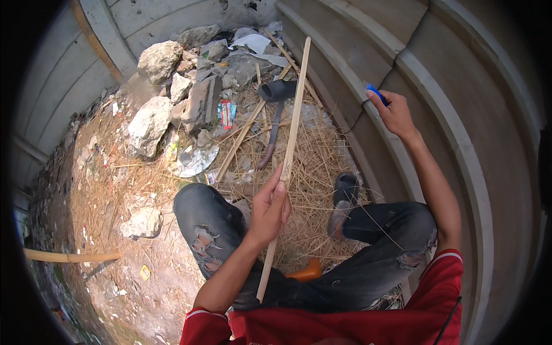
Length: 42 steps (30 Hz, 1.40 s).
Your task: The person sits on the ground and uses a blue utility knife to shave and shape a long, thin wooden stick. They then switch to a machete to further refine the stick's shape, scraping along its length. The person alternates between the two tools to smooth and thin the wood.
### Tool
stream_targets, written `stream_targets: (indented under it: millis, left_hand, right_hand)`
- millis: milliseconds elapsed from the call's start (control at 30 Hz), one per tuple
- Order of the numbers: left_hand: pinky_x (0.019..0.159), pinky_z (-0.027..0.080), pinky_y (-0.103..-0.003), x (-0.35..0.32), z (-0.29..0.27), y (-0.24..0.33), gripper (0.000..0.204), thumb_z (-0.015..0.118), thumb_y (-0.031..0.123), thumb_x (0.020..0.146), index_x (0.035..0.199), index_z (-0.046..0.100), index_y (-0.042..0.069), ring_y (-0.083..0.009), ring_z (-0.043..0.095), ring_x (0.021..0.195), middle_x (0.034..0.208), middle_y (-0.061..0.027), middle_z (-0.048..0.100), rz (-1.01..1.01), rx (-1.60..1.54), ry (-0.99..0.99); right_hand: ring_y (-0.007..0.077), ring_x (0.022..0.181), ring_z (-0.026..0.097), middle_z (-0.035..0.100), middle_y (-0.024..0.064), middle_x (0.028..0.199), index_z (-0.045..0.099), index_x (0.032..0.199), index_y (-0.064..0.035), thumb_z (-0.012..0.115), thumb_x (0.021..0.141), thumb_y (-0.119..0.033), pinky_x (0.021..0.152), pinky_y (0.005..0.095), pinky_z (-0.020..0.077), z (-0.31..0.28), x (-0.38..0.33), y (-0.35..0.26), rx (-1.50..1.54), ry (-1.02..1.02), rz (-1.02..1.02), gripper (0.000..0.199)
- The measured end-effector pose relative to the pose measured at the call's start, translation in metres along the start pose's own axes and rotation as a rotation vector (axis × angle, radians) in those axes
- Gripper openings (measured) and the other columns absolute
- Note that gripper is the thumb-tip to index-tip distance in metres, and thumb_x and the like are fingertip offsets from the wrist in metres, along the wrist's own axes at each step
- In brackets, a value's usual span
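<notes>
My left hand (269, 210) is closed round the lower half of a long, pale bamboo strip (295, 118). The strip slants upward and away from me, its lower end in front of my thigh. Off to the right, beside the ribbed wall, my raised right hand (398, 117) grips a small blue object (376, 94). Only part of it shows past the fingers, so its kind is unclear. The two hands are well apart, and the blue object does not touch the strip.
Dry straw (310, 201) covers the ground between my legs. Ahead lie a dark sandal (277, 90), a curved tool with a brown handle (267, 156) and more bamboo strips (241, 140). Rocks (150, 125) are piled at left. A ribbed wall (460, 109) rises at right. Something orange (307, 270) sits near my thigh.
</notes>
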<state>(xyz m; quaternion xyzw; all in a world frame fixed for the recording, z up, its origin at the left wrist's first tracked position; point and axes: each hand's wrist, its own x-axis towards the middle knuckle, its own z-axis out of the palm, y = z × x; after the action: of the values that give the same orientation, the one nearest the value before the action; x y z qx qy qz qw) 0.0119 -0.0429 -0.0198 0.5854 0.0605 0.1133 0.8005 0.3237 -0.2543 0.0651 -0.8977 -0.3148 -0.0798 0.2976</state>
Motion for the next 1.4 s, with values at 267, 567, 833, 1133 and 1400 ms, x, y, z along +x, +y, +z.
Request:
stream_targets:
  millis: [267,567,833,1133,1400]
  left_hand:
    - [0.044,0.038,-0.02,0.013,0.01,0.006,0.052,0.048,0.028,0.107,0.149,0.039,-0.002,-0.0044,0.046,0.047,0.061,0.0045,0.047,-0.009,0.075,0.137]
    - [0.045,0.039,-0.021,0.017,0.002,0.003,0.051,0.049,0.026,0.107,0.149,0.04,0.0,-0.0046,0.049,0.05,0.071,0.0029,0.051,0.025,0.09,0.133]
    - [0.046,0.038,-0.021,0.025,-0.001,0.024,0.049,0.048,0.023,0.107,0.15,0.04,0.0,-0.0036,0.046,0.049,0.072,0.0031,0.049,0.049,0.075,0.124]
    - [0.046,0.037,-0.02,0.003,0.006,0.016,0.049,0.048,0.024,0.108,0.15,0.041,0.0,-0.0024,0.045,0.049,0.066,0.0044,0.048,-0.05,0.116,-0.075]
    - [0.047,0.037,-0.021,-0.018,-0.002,0.011,0.048,0.049,0.024,0.107,0.149,0.043,0.001,-0.0027,0.045,0.05,0.066,0.0046,0.048,-0.094,0.24,-0.21]
  right_hand:
    - [0.0222,0.051,0.049,0.051,0.014,0.056,0.07,0.083,0.0013,0.059,0.098,-0.043,0.053,0.0387,0.0405,0.001,-0.022,-0.091,0.141,-0.305,-0.248,0.048]
    - [0.0433,0.065,0.064,0.062,0.021,0.063,0.073,0.084,-0.0036,0.055,0.097,-0.053,0.064,0.0512,0.0513,0.04,-0.064,-0.141,-0.124,-0.625,-0.384,0.054]
    - [0.0431,0.056,0.059,0.056,0.0198,0.053,0.068,0.07,-0.0023,0.053,0.096,-0.059,0.056,0.0489,0.0483,0.052,-0.029,-0.134,-0.193,-0.178,-0.492,0.064]
    - [0.0424,0.071,0.067,0.066,0.0208,0.068,0.075,0.085,-0.0032,0.047,0.095,-0.067,0.068,0.0518,0.051,0.019,0.03,-0.073,-0.298,-0.039,0.057,0.071]
    - [0.0453,0.083,0.066,0.065,0.0263,0.074,0.071,0.085,0.0037,0.043,0.096,-0.069,0.076,0.0533,0.048,-0.013,0.068,0.002,-0.125,0.186,0.361,0.079]
